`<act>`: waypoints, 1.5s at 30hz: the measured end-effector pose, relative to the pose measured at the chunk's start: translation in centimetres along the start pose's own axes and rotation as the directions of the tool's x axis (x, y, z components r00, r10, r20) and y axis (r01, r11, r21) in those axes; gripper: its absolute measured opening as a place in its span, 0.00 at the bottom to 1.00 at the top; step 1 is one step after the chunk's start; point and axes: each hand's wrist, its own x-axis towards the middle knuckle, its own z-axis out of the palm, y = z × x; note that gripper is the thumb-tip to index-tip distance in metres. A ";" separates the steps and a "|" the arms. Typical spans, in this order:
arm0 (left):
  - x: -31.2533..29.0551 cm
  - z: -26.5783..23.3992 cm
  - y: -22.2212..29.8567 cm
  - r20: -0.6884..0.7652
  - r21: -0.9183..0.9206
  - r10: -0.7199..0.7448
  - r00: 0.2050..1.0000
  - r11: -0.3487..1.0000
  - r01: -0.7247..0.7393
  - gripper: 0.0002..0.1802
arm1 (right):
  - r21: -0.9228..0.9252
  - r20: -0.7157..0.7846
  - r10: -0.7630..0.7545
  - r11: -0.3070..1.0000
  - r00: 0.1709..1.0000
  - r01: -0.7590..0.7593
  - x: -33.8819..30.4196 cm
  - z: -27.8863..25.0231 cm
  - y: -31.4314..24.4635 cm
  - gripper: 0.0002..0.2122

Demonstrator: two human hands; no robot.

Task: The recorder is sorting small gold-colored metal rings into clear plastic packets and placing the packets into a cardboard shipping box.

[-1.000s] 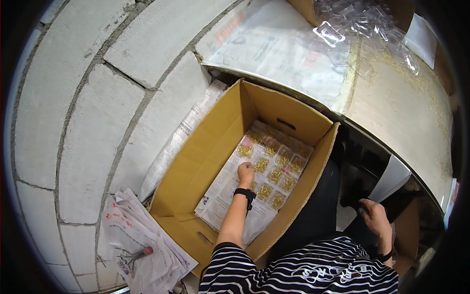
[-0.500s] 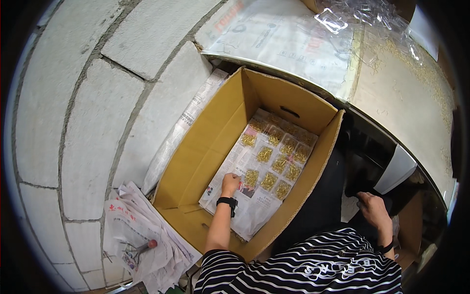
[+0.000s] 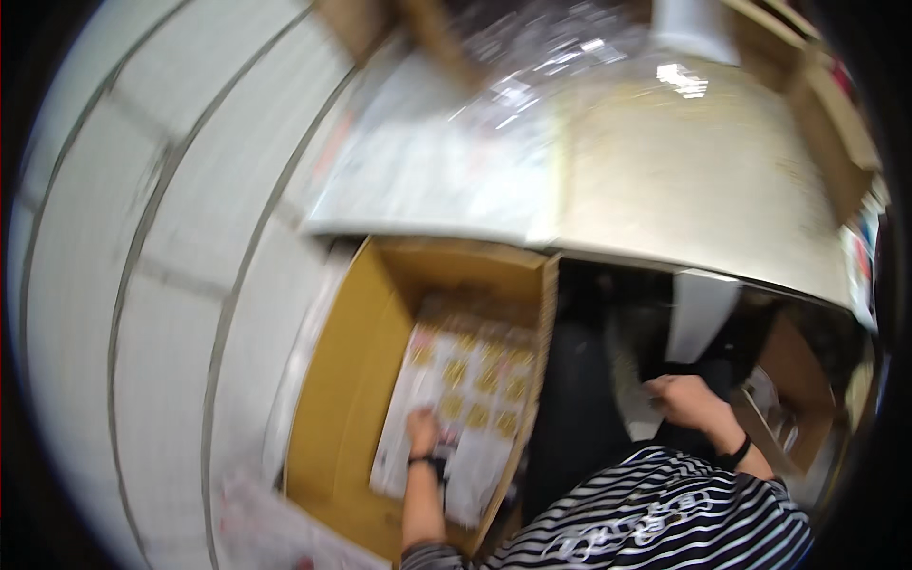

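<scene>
Gold-filled packs [image 3: 478,416] are judged light, stiffish, slippery; best gripped by opposite edges. Left hand [image 3: 422,430], right hand [image 3: 691,401]: blurred, finger closure cannot be told.

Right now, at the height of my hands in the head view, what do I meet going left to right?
Pale block wall, the large cardboard box's left wall, your left hand, gold-coloured packs, a dark trouser leg, your right hand, a smaller brown box.
</scene>
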 end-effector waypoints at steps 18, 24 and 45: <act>-2.7 -4.5 45.7 0.166 -0.105 0.723 0.670 0.689 -0.717 0.10 | -0.140 -0.529 -0.045 0.990 0.848 -0.035 19.8 -25.3 14.8 0.09; 1.7 3.6 57.9 0.221 0.119 0.859 0.462 0.446 -0.887 0.18 | -0.201 -0.492 0.054 0.964 0.869 -0.174 30.3 -27.8 18.6 0.11; -4.5 8.7 59.0 0.233 0.225 0.839 0.492 0.446 -0.866 0.26 | 0.473 -0.616 0.349 0.881 0.706 -0.022 2.8 -19.8 20.4 0.21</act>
